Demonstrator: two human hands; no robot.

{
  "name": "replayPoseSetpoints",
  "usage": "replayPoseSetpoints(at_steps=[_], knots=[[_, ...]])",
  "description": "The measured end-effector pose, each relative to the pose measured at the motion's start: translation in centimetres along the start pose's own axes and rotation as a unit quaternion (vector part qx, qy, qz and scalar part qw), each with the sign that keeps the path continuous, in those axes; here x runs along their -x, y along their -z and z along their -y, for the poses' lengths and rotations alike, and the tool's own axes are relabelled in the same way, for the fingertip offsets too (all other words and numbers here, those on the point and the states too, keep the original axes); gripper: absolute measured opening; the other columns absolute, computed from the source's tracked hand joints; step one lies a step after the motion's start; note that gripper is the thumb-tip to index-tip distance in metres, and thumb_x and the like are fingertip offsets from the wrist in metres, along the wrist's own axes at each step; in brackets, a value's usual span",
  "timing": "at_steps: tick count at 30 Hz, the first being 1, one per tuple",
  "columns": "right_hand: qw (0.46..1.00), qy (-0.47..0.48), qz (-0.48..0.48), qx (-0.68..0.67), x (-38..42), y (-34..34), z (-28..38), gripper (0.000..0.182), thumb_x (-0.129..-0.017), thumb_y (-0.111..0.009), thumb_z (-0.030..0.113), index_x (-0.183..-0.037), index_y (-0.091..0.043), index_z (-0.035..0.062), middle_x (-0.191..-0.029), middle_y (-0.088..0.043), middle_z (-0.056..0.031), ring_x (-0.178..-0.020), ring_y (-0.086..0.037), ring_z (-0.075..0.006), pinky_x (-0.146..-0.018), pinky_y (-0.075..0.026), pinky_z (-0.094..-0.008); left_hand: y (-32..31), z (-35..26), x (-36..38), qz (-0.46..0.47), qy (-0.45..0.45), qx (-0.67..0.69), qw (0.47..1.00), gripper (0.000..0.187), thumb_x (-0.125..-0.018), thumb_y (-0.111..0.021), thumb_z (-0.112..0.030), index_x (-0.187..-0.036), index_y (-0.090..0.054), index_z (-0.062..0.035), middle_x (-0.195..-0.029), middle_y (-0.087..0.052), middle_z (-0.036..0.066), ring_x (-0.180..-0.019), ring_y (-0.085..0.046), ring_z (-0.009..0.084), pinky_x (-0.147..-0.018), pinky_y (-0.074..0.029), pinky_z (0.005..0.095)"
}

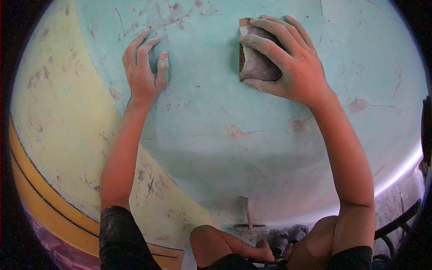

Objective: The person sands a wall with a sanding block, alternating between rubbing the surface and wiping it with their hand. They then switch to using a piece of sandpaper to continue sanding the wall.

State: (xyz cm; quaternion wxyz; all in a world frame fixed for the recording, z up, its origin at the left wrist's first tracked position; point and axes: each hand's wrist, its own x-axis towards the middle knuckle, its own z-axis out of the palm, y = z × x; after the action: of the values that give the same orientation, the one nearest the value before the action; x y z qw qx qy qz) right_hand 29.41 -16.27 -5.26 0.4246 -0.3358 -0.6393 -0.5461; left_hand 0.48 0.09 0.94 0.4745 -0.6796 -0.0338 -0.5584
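Observation:
A broad pale green surface (193, 108) with cracks and worn patches fills most of the head view. My right hand (292, 58) is wrapped over a block covered with grey, worn sheet (258, 67), its brown edge showing on the left side, and the block lies against the green surface. My left hand (146, 67) is raised at the upper left with its fingers apart, close to or on the same surface, and holds nothing. Grey dust coats the fingers of both hands.
To the left is a yellow area (58, 99) with dark scuffs, bordered by an orange band (54, 193). Low in the view are my bent knee (209, 243), a tool with an upright handle (248, 211) and dark curved bars (400, 222) at the right.

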Motion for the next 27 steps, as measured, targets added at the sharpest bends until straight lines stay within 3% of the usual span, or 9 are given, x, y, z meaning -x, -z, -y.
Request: replayPoseSetpoints(at_steps=[27], knots=[[1.000, -0.002, 0.001, 0.007, 0.09, -0.16, -0.06, 0.070, -0.065, -0.085, 0.033, -0.129, -0.058, 0.0275, -0.134, -0.055, -0.0030, -0.127, -0.051, -0.0274, -0.115, -0.036, -0.0494, -0.04, -0.11, -0.10, -0.007, -0.003, 0.004, 1.000, 0.033, -0.095, -0.057, -0.026, -0.119, -0.061, -0.0039, -0.135, -0.058, 0.018, -0.123, -0.052, 0.0329, -0.107, -0.036, 0.0446]])
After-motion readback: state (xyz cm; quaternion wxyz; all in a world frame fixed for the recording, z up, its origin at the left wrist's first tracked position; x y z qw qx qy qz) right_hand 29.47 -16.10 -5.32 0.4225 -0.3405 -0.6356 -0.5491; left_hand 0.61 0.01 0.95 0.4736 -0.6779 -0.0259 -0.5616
